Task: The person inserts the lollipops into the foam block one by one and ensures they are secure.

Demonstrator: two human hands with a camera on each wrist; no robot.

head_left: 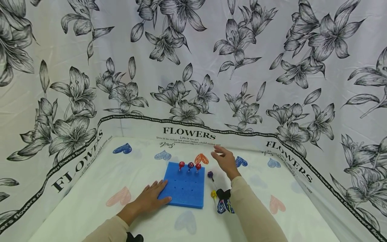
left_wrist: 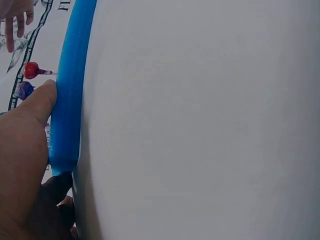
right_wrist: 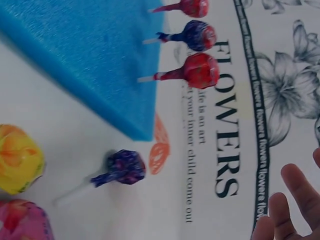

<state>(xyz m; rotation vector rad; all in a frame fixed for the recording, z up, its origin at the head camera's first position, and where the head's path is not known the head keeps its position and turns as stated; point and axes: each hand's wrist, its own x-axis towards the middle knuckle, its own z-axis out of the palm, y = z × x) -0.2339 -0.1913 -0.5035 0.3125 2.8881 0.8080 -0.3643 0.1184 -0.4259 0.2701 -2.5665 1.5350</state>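
— Where is the left hand?

— Flat on the tabletop, fingers straight, resting against the near left edge of the blue foam block. In the left wrist view a fingertip presses the block's side; it grips nothing.

— And the right hand?

— It hovers above the tabletop just beyond the block's far right corner, fingers relaxed and spread, holding nothing. The right wrist view shows only its fingertips over the printed cloth.

— What stands in the block?

— Three lollipops in a row along its far edge: a red lollipop on the left, a purple-blue lollipop in the middle, and another red one on the right, sticks pushed into the foam.

— Anything loose?

— A purple lollipop lies on the tabletop just right of the block, near the right hand. Closer to the person, beside the right forearm, lie a yellow lollipop and a few more wrapped ones, partly hidden by the sleeve.
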